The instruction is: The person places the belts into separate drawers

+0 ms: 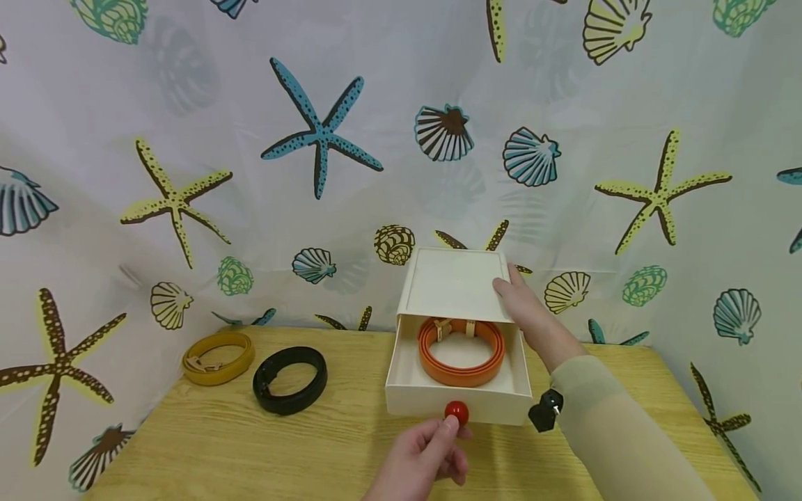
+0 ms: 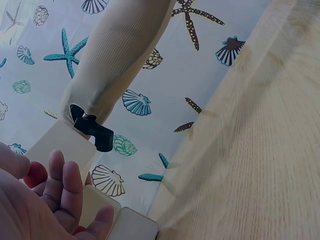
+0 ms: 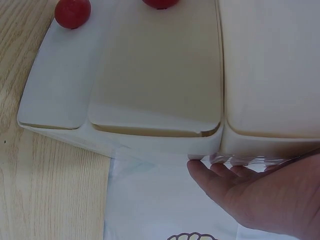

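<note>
A white drawer box (image 1: 456,282) stands on the table with its top drawer (image 1: 401,400) pulled out. Inside the drawer lies a coiled orange belt (image 1: 460,376) with a gold-coloured buckle. My left hand (image 1: 422,456) pinches the drawer's round red knob (image 1: 457,412) between thumb and fingers; the knob (image 2: 36,175) also shows beside the thumb in the left wrist view. My right hand (image 1: 523,299) steadies the box's right side, its thumb on the top edge. In the right wrist view, the right hand's fingers (image 3: 202,175) lie extended against the box's side.
On the wooden table (image 1: 263,452), left of the box, lie a coiled black belt (image 1: 289,403) and a coiled mustard-yellow belt (image 1: 216,376). Lower drawers with red knobs (image 3: 73,12) appear in the right wrist view. A shell-patterned curtain (image 1: 351,223) hangs behind the table.
</note>
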Tool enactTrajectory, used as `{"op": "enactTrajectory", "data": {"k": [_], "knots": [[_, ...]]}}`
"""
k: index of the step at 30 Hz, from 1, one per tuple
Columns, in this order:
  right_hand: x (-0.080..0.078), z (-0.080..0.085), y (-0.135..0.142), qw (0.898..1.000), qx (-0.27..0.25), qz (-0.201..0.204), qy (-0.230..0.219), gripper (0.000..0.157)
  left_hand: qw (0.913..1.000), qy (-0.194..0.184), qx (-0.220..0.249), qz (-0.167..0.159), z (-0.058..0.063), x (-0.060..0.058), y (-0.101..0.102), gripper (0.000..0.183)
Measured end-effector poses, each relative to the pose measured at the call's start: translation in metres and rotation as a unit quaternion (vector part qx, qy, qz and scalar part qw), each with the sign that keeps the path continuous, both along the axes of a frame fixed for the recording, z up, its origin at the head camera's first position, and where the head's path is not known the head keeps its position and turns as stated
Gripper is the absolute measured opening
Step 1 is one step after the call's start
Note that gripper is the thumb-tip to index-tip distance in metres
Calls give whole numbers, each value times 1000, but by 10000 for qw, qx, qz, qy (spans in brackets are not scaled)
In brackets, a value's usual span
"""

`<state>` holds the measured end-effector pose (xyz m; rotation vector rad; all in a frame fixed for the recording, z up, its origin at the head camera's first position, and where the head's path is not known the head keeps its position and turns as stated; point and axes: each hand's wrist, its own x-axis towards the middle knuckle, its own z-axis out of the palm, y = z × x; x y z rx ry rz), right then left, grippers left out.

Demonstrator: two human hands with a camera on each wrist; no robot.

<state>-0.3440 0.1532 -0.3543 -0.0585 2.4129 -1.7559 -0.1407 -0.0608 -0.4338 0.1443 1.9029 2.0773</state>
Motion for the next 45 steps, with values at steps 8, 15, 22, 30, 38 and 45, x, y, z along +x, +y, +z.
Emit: {"op": "enactTrajectory", "data": {"k": [8, 15, 22, 30, 38, 45], "knots": [[-2, -2, 0, 9999, -93, 58, 8, 74, 9996, 140, -89, 217, 0, -2, 4, 49], [-2, -3, 1, 10000, -72, 19, -23, 74, 9991, 278, -118, 298, 0, -4, 6, 49], [-3, -2, 0, 10000, -66, -18, -32, 74, 9987, 325, -73, 388, 1, -5, 7, 48], [-3, -1, -1, 10000, -61, -23, -51, 74, 9986, 298, 20, 436, 2, -6, 8, 48], [-4, -1, -1, 10000, 9, -47, -49, 74, 9981, 425, 69, 448, 3, -10, 8, 48], [-4, -1, 0, 10000, 41, -47, -64, 74, 9977, 328, 281, 518, 5, -19, 6, 49]]}}
